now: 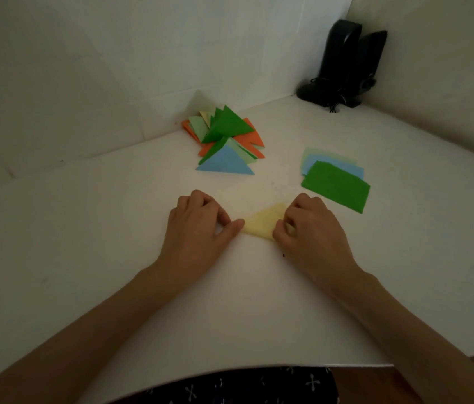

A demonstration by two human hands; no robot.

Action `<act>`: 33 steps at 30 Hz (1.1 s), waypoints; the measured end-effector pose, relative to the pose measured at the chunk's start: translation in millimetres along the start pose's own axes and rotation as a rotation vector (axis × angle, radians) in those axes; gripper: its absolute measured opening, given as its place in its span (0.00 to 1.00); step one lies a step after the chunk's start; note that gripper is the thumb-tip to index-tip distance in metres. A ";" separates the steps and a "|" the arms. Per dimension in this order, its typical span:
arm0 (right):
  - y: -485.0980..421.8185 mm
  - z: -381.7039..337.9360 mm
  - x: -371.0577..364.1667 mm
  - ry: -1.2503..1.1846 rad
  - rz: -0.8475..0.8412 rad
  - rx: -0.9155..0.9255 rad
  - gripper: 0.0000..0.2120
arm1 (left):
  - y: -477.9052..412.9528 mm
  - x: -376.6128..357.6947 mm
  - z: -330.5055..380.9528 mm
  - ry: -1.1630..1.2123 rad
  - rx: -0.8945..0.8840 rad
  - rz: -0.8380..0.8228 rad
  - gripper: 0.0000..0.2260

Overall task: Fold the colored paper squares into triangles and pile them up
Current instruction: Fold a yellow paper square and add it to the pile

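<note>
Fingers (204, 200) of left hand (198, 228) and right hand (311, 228) — curled onto yellow paper (262, 223), palms down

Dim, flat greyish light; faint shadow under left hand (198, 225); wide-angle lens curves near edge of white table (84, 228); detail soft.

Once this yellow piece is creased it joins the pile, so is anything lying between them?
Nothing visible: only bare table lies between the yellow paper and the pile; the unfolded squares sit off to the right.
</note>
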State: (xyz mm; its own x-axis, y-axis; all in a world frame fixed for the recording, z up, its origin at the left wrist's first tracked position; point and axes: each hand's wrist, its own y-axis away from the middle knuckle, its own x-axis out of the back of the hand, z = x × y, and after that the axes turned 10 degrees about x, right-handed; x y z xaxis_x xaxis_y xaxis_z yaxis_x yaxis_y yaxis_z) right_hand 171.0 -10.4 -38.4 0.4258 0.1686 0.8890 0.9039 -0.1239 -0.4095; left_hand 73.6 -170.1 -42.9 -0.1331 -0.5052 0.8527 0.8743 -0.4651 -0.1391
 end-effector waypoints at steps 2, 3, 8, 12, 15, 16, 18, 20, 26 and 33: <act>0.0 1.2 -1.9 0.010 0.016 0.013 0.13 | 0.9 0.4 1.0 -0.027 0.018 0.020 0.11; 0.3 1.4 -2.3 0.022 0.025 0.019 0.13 | 1.5 0.6 1.6 -0.037 0.021 0.031 0.11; 0.9 4.7 -4.3 0.042 0.001 0.005 0.13 | 3.6 1.5 3.3 -0.059 0.020 0.056 0.12; 1.0 5.6 -7.2 0.061 0.010 0.004 0.12 | 4.5 2.3 3.5 -0.056 0.030 0.044 0.13; 1.0 7.2 -10.5 0.059 0.023 0.003 0.12 | 4.2 4.7 5.3 -0.056 0.056 0.019 0.15; 0.6 7.4 -11.5 0.064 0.037 0.003 0.12 | 3.8 5.9 7.0 -0.049 0.078 0.004 0.16; 0.2 7.7 -13.4 0.073 0.056 -0.003 0.13 | 3.3 6.6 12.6 -0.044 0.124 -0.020 0.15; 0.7 8.4 -15.2 0.090 0.073 -0.005 0.13 | 3.7 4.2 20.1 -0.070 0.164 -0.036 0.14; 0.6 7.9 -16.2 0.123 0.107 0.010 0.18 | 7.7 2.6 35.3 -0.131 0.165 -0.049 0.13; 4.2 7.3 -14.1 0.111 0.118 0.030 0.13 | 4.8 4.1 39.6 0.399 0.153 -0.148 0.10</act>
State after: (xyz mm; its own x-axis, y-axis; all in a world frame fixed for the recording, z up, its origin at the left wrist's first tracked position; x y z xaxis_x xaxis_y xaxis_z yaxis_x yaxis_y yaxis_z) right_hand 169.0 -6.2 -54.1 0.5233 0.0458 0.8509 0.8495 -0.1065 -0.5167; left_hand 95.8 -145.7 -20.2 -0.4056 -0.6961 0.5924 0.8871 -0.4561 0.0714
